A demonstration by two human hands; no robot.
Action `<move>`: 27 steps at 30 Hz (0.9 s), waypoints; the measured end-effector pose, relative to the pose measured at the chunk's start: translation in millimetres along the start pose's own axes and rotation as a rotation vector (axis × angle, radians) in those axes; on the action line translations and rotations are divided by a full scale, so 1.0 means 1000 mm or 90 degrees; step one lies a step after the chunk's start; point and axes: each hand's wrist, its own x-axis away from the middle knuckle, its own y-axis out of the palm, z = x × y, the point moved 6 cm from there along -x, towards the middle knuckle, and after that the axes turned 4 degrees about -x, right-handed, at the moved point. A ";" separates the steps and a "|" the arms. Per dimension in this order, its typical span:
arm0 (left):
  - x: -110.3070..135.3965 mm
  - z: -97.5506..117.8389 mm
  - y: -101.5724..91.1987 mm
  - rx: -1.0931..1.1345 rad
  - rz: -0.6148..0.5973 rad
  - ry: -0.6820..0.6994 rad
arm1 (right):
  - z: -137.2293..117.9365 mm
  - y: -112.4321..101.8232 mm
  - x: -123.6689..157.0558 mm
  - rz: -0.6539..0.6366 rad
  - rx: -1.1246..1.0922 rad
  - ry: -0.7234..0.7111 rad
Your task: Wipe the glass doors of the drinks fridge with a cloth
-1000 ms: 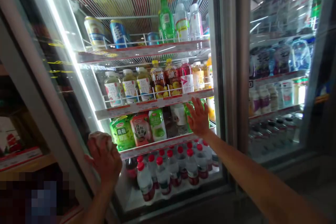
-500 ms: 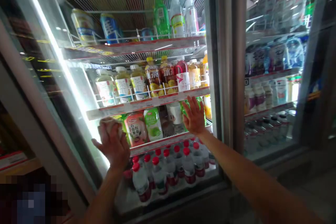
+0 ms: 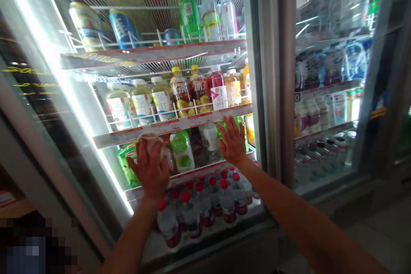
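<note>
My left hand (image 3: 150, 168) presses a crumpled whitish cloth (image 3: 150, 140) against the glass door (image 3: 80, 107) of a lit drinks fridge, at the height of the third shelf. My right hand (image 3: 231, 142) lies flat and open on the same glass, fingers spread, near the door's right frame (image 3: 257, 94). Behind the glass stand green and red juice pouches (image 3: 180, 150), tea bottles (image 3: 160, 98) on the shelf above, and red-capped water bottles (image 3: 205, 205) at the bottom.
A second glass-door fridge (image 3: 327, 94) with bottles stands to the right. A metal post (image 3: 282, 72) separates the two. Cans and green bottles (image 3: 189, 13) fill the top shelf. A dark shelf unit (image 3: 19, 145) is at the left.
My left hand has slid the cloth up and to the right across the glass, from the lower left toward the middle. My right hand has stayed flat on the glass.
</note>
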 end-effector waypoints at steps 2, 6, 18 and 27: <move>-0.001 0.001 -0.001 -0.011 0.014 -0.053 | 0.000 0.000 0.000 -0.002 -0.001 0.005; 0.036 0.079 0.019 0.050 -0.114 0.226 | 0.002 0.001 0.001 -0.017 -0.012 0.007; 0.017 -0.024 -0.010 -0.010 -0.044 0.018 | 0.001 0.001 0.003 -0.018 -0.018 0.004; 0.046 0.061 0.013 0.095 -0.210 0.511 | 0.002 0.002 0.006 -0.030 -0.045 -0.003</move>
